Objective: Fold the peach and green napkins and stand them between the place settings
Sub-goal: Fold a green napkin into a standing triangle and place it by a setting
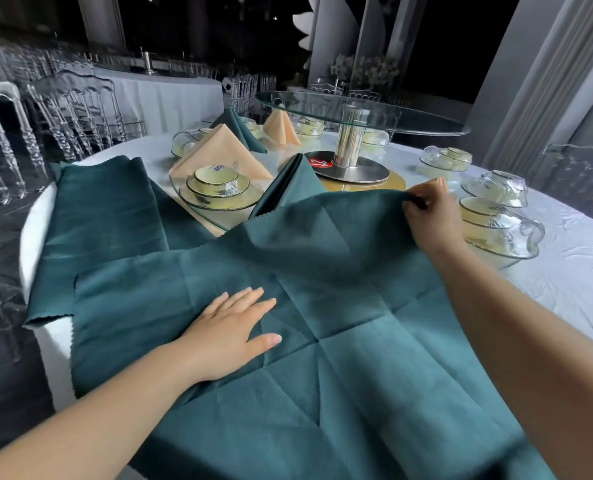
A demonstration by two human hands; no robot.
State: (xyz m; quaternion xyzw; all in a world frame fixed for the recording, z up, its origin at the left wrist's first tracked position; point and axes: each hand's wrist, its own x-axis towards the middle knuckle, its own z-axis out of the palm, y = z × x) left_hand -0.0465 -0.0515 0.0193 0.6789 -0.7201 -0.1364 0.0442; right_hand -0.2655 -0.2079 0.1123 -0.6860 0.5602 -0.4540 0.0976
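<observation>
A large green napkin [340,306] lies spread open over the near edge of the round table, creased from earlier folds. My left hand [232,330] rests flat on its middle with the fingers straight. My right hand [426,216] pinches the napkin's far corner and lifts it slightly. A folded green napkin [288,185] stands upright just beyond, beside a place setting [219,188]. A folded peach napkin [219,147] stands behind that setting. Farther back stand another green napkin [243,129] and another peach napkin [281,129].
A second loose green cloth [108,216] drapes over the table's left edge. A glass turntable [357,112] on a metal post fills the centre. Stacked bowls and glass dishes [496,230] sit to the right. Clear chairs [73,112] stand at left.
</observation>
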